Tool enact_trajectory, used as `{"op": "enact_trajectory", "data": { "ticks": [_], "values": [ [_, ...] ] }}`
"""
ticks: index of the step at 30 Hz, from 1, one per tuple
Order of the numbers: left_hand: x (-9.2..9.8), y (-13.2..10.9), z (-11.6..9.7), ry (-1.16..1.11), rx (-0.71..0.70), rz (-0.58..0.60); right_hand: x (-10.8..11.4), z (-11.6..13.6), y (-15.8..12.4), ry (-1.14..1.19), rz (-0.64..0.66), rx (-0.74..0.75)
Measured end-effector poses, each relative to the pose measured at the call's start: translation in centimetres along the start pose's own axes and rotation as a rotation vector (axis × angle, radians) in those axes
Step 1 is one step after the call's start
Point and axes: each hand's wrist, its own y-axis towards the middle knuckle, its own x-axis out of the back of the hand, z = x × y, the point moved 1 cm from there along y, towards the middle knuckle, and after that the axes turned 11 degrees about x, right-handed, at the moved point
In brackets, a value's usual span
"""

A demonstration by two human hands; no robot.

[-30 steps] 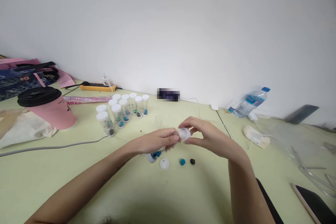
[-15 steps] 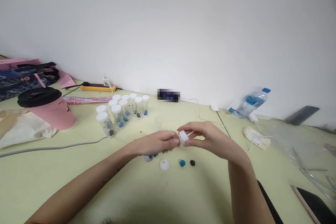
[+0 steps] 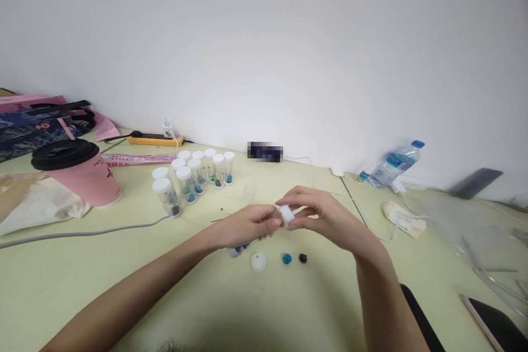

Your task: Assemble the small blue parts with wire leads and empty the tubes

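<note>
My left hand [image 3: 243, 225] is closed around a small clear vial [image 3: 237, 249] that lies sideways, its bottom end with blue bits poking out below the palm. My right hand [image 3: 317, 217] pinches the vial's white cap [image 3: 286, 214] at the mouth, fingertips of both hands meeting there. On the pale green table [image 3: 124, 264] just below lie a loose white cap [image 3: 258, 262], a blue bead [image 3: 286, 258] and a black bead [image 3: 302, 258]. A cluster of several capped vials [image 3: 192, 179] stands farther back to the left.
A pink cup with a black lid [image 3: 78, 173] and a cloth bag [image 3: 28, 201] sit at the left, with a grey cable [image 3: 82, 231] across the table. A water bottle [image 3: 391, 164], a white charger [image 3: 402, 219] and a phone [image 3: 495, 322] lie at the right. A yellow power strip [image 3: 154, 138] is by the wall.
Both hands sank slightly and stayed joined at the cap. The vial's bottom end slid further under my left palm. The view shifted a little.
</note>
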Motion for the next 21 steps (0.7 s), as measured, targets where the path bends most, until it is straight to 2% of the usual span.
{"op": "enact_trajectory", "data": {
  "ticks": [3, 6, 8, 11, 13, 16, 21],
  "values": [
    [0.5, -0.6, -0.5, 0.059, -0.029, -0.02, 0.1, 0.2, -0.2, -0.05, 0.006, 0.052],
    [1.8, -2.0, -1.5, 0.05, -0.062, -0.122, 0.7, 0.3, -0.7, -0.092, -0.091, 0.082],
    [3.2, -3.2, -2.1, 0.007, -0.055, -0.257, 1.2, 0.3, -1.1, -0.117, -0.154, 0.046],
    [5.6, -4.8, -2.3, 0.038, -0.016, -0.532, 1.9, 0.2, -1.8, -0.154, -0.154, -0.057],
    [7.0, -5.2, -1.8, 0.191, 0.054, -0.686, 2.2, 0.2, -2.1, -0.18, -0.134, -0.12],
    [8.6, -4.8, -0.6, 0.522, 0.18, -0.849, 2.6, -0.1, -2.3, -0.201, -0.109, -0.179],
    [9.8, -2.8, 1.7, 0.873, 0.308, -0.922, 3.6, -1.3, -3.0, -0.233, -0.059, -0.294]
  ]
}}
